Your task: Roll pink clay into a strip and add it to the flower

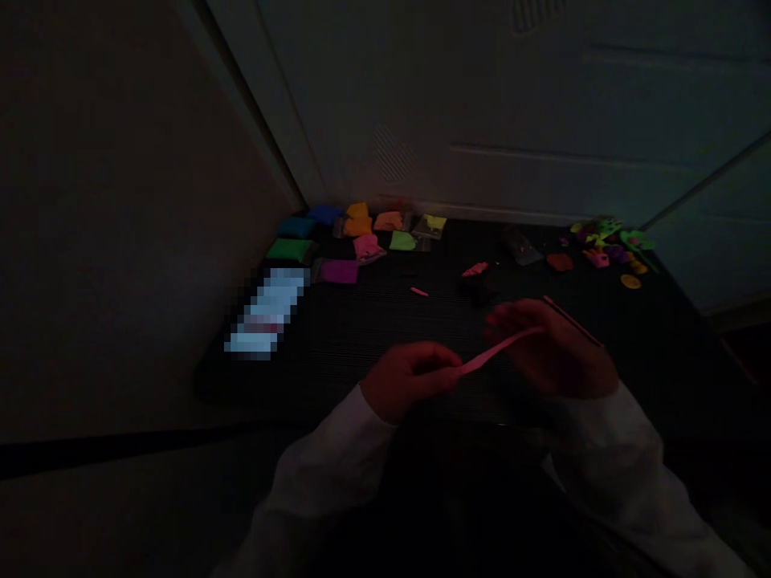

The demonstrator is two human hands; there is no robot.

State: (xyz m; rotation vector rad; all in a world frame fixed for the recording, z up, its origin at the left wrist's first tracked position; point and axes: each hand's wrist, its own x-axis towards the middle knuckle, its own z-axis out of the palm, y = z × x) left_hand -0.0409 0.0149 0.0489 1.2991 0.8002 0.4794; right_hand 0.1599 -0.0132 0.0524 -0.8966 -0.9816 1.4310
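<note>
The scene is very dark. My left hand (409, 377) is closed, pinching one end of a thin pink clay strip (497, 351). My right hand (551, 349) holds the strip's other end, fingers curled around it, and also grips a thin dark stick (572, 319) that points away to the right. The strip stretches between both hands above a dark ribbed mat (361, 329). Both arms wear white sleeves.
Several coloured clay packets (355, 237) lie at the mat's far left. Small pink bits (475, 269) lie in the middle. Finished colourful clay shapes (608, 245) sit at the far right. A blurred bright rectangle (268, 313) lies at left. A white wall stands behind.
</note>
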